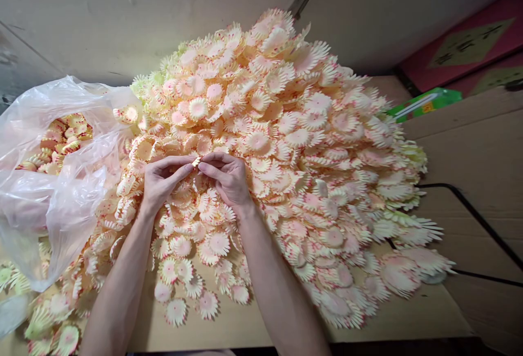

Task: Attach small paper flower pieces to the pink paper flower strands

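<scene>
My left hand [165, 182] and my right hand [226, 178] meet fingertip to fingertip above a big heap of artificial flower petal discs [302, 143]. Between them they pinch one small cream petal disc [196, 162], thumb and index finger of each hand on it. Most of that disc is hidden by the fingers. The heaped discs are round and frilled, pale pink and cream with red-tinged edges. Several single discs [176, 311] lie flat on the table just below my hands, between my forearms.
On the left, a translucent plastic bag [65, 182] holds more petal discs. The wooden table [212, 334] ends at a front edge. A cardboard box [474, 182], a black cable [469, 203] and a green packet [429, 103] are at the right. Behind stands a pale wall [163, 13].
</scene>
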